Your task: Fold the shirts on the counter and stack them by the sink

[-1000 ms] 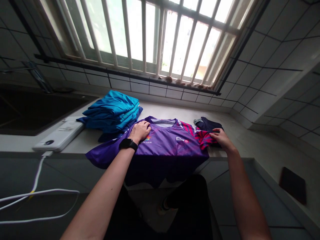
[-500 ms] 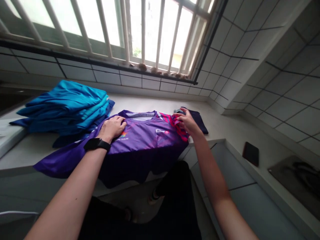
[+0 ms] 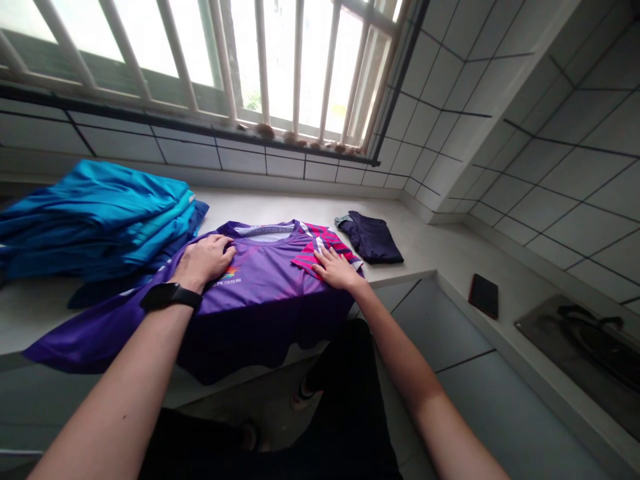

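Note:
A purple jersey [image 3: 265, 267] lies on the counter with its collar toward the window and its lower part hanging over the front edge. Its pink striped sleeve [image 3: 325, 241] is folded inward over the chest. My right hand [image 3: 336, 268] rests flat on that sleeve, fingers spread. On the upper chest at the left, my left hand [image 3: 207, 259] presses down with bent fingers, beside a small rainbow print; whether it pinches any cloth is hidden. The jersey's other sleeve trails out to the left under my left forearm.
A pile of blue clothes [image 3: 110, 220] stands on the counter at left. A folded dark garment [image 3: 373, 237] lies to the right of the jersey. Farther right are a phone [image 3: 483, 295] and a stove [image 3: 590, 340]. The barred window [image 3: 280, 67] is behind the counter.
My right hand has brought the pink sleeve inward onto the jersey's chest and flattened out on it. My left hand stays on the chest. The view has shifted slightly to the right.

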{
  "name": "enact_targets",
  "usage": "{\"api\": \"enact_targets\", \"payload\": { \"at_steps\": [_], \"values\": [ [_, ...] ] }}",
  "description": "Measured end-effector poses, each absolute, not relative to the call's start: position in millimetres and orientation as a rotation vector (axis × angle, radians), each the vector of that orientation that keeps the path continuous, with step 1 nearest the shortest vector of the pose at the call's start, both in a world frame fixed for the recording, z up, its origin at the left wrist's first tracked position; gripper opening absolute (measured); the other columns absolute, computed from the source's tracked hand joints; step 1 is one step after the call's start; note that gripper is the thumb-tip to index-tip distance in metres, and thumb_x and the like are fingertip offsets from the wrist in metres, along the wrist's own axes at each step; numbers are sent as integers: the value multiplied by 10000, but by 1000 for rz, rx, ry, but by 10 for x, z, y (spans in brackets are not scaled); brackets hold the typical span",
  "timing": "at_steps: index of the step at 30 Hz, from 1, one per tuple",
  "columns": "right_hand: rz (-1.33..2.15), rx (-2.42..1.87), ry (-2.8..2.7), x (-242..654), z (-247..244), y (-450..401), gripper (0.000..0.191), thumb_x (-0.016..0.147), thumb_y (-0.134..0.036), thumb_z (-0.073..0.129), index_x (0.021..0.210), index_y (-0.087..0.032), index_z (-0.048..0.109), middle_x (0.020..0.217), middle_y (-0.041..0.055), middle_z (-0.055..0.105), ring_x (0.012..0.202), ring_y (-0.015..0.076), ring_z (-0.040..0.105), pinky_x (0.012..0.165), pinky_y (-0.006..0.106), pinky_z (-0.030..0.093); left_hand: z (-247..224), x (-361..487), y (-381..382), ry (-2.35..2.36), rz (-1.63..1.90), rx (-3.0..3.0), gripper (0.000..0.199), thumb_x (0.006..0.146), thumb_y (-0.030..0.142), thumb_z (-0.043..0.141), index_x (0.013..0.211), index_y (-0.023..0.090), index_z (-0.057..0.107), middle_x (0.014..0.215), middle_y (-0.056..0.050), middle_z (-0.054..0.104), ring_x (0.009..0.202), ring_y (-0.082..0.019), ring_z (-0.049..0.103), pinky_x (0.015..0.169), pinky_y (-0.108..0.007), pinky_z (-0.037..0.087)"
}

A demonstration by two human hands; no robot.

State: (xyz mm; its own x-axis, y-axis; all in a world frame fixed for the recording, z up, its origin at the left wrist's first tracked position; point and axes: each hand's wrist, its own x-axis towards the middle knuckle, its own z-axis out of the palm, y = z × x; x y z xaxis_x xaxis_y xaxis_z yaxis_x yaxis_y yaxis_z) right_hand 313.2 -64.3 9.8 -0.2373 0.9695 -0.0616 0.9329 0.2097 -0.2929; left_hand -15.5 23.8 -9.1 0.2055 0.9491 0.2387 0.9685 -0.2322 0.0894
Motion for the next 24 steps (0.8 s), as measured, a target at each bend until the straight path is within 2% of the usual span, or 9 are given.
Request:
{"api": "enact_targets", "payload": {
  "at_steps": [1, 4, 6, 8, 11, 14, 18, 22, 24],
  "values": [
    [400, -1856, -2333, 3133, 102, -616, 622, 1092, -472, 411, 1627, -156, 391, 1765, 135, 189, 1630, 350, 148, 1297, 571, 178, -92, -155, 235, -1896, -369, -2376, 524, 991, 385, 317, 1339, 176, 647, 1464, -120, 632, 1329, -279, 589, 1111, -392, 484],
    [399, -1815, -2314, 3065, 203, -503, 546, 1089, -448, 417, 1511, -123, 538, 1658, 175, 434, 1556, 345, 353, 1282, 522, 248, -75, -147, 215, -1918, -347, -2368, 507, 991, 380, 324, 1333, 184, 643, 1467, -123, 626, 1336, -279, 586, 1113, -391, 484],
    [331, -1777, -2252, 2938, 284, -422, 512, 1093, -419, 376, 1470, -131, 571, 1593, 170, 521, 1499, 329, 438, 1272, 510, 274, -60, -142, 202, -1920, -343, -2370, 499, 997, 382, 327, 1336, 181, 634, 1472, -112, 622, 1334, -269, 583, 1121, -384, 478],
    [233, -1746, -2202, 2783, 323, -353, 539, 1093, -390, 337, 1550, -142, 481, 1670, 144, 424, 1543, 315, 367, 1288, 536, 234, -52, -143, 200, -1922, -346, -2377, 486, 1003, 378, 339, 1343, 176, 622, 1474, -95, 623, 1327, -257, 581, 1134, -377, 466],
    [244, -1812, -2220, 2628, 271, -285, 628, 1084, -401, 334, 1662, -159, 292, 1772, 100, 179, 1629, 330, 146, 1292, 636, 131, -58, -151, 214, -1921, -351, -2389, 475, 1001, 353, 366, 1348, 154, 622, 1484, -113, 618, 1333, -278, 581, 1137, -404, 464],
    [373, -1927, -2246, 2638, 165, -272, 676, 1089, -467, 300, 1679, -142, 253, 1774, 117, 140, 1638, 356, 82, 1281, 673, 86, -66, -154, 203, -1897, -353, -2382, 491, 1006, 339, 343, 1342, 146, 644, 1478, -147, 624, 1341, -300, 593, 1121, -421, 478],
    [386, -2017, -2216, 2751, 144, -253, 711, 1087, -483, 282, 1695, -123, 199, 1774, 126, 109, 1644, 324, 60, 1305, 594, 84, -53, -127, 125, -1842, -346, -2385, 509, 1007, 330, 342, 1349, 139, 666, 1459, -150, 644, 1356, -269, 600, 1143, -371, 465],
    [350, -2054, -2206, 2818, 251, -199, 715, 1079, -376, 270, 1690, -32, 130, 1771, 158, 108, 1642, 295, 99, 1321, 478, 143, -54, -100, 92, -1845, -373, -2350, 488, 1005, 310, 374, 1342, 145, 687, 1470, -140, 645, 1361, -258, 604, 1140, -360, 473],
    [266, -2031, -2183, 2843, 284, -196, 696, 1077, -346, 245, 1689, -30, 141, 1770, 165, 118, 1642, 288, 112, 1319, 479, 162, -73, -108, 99, -1837, -416, -2346, 470, 1000, 302, 394, 1324, 154, 700, 1462, -134, 654, 1348, -260, 615, 1135, -367, 481]
  ]
}}
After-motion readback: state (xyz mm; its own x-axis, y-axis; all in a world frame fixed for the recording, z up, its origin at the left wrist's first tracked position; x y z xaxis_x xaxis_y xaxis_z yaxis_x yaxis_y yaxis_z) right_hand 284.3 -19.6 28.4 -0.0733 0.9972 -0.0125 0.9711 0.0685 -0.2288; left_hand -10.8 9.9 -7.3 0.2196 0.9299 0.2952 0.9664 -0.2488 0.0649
